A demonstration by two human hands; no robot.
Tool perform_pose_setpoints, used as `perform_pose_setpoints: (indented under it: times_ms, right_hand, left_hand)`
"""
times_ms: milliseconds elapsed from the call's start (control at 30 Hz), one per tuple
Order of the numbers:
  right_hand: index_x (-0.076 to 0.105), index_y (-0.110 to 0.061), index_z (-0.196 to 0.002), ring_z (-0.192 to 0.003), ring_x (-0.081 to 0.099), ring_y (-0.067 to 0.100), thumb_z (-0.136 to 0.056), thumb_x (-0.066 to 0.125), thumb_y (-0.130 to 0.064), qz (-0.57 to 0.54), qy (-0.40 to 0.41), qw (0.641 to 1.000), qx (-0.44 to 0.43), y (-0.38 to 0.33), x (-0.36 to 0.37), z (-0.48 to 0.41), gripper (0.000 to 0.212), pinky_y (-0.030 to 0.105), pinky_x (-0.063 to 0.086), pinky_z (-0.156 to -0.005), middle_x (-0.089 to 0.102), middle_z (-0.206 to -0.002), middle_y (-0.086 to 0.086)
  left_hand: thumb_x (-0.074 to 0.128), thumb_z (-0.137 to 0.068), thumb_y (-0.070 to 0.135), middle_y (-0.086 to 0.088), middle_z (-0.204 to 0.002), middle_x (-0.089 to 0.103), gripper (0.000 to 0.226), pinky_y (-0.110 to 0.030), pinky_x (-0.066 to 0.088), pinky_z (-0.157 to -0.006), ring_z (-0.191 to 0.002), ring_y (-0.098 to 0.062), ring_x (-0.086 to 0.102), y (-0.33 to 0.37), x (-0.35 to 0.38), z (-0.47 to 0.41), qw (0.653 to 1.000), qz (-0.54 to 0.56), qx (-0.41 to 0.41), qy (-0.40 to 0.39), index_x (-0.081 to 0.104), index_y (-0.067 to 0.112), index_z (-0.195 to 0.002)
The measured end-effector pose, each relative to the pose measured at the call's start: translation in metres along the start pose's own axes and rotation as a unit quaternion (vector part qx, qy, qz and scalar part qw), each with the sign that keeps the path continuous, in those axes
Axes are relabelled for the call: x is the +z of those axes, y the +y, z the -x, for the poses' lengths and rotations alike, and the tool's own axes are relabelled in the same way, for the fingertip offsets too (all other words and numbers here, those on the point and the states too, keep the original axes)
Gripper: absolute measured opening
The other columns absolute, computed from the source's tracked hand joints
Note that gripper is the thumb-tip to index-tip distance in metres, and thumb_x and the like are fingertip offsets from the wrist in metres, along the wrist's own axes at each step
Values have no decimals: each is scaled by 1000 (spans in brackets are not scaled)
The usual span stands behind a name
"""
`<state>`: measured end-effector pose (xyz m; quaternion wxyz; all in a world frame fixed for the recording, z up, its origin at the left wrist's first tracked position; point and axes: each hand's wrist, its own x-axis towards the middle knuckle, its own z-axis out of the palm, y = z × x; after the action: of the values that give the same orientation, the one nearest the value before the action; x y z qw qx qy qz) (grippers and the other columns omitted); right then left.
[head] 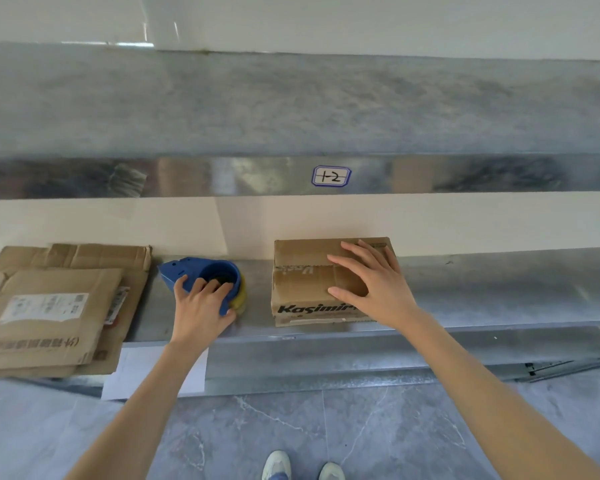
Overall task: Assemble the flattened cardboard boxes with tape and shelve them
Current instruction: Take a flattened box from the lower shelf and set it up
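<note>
While left hand (201, 308) grips dispenser (187, 268), right hand (373, 280) flat on box (300, 294), lengthwise along shelf (499, 292)

Place: storeroom, looking like warehouse racking
Evidence: metal shelving (499, 292) carrying handwritten bin label "1-2" (330, 176); flattened cartons (49, 306) lying stacked on it

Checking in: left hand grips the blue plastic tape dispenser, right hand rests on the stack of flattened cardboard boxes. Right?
Not quite. In the head view the right hand rests on the assembled brown cardboard box, not the flattened stack. The left hand does grip the blue plastic tape dispenser.
</note>
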<state>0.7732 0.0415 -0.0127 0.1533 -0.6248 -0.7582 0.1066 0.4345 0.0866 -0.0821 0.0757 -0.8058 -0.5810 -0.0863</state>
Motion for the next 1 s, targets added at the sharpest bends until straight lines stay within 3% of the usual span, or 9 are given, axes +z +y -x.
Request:
perform_pose_setpoints:
  times_ms: [200,400,567,833,1000]
  right_hand:
    - [40,-47,-144,-150,12,12,-83,30,-79,2,-8,1000,-7,-15,6,-12,69,50,5,-122,26,-159,-16]
    - [48,-39,-130,-148,22,15,-86,55,-65,-34,1,999,-7,-17,-1,-12,51,52,9,-121,36,-155,-13]
    - [54,-32,-128,-138,37,12,-86,50,-67,-9,22,999,-32,-20,-10,-13,55,53,17,-118,43,-146,-12]
    - [49,-28,-137,-137,39,15,-97,38,-58,24,23,999,-42,-43,-27,-22,51,49,17,-121,46,-144,-9]
    - [47,-26,-141,-138,36,19,-101,39,-51,25,17,998,-64,-91,-28,-40,48,44,26,-117,43,-148,-4]
  left_hand:
    - [87,-58,26,-2,-91,72,46,-56,35,-102,-89,-29,67,-4,-16,4,998,51,-19,-13,74,15,-101]
    - [78,-77,24,-1,-116,68,42,-47,38,-105,-108,-26,62,22,-40,-1,981,178,-32,72,67,15,-117]
    - [69,-83,26,4,-123,64,38,-44,39,-104,-113,-21,58,45,-65,-5,965,240,-25,101,65,21,-120]
    - [69,-87,30,1,-125,66,37,-43,39,-103,-114,-24,61,40,-80,12,974,189,-51,110,67,18,-122]
    - [44,-91,47,-1,-130,64,52,-44,41,-102,-115,-25,61,8,-87,34,982,140,-78,98,65,17,-128]
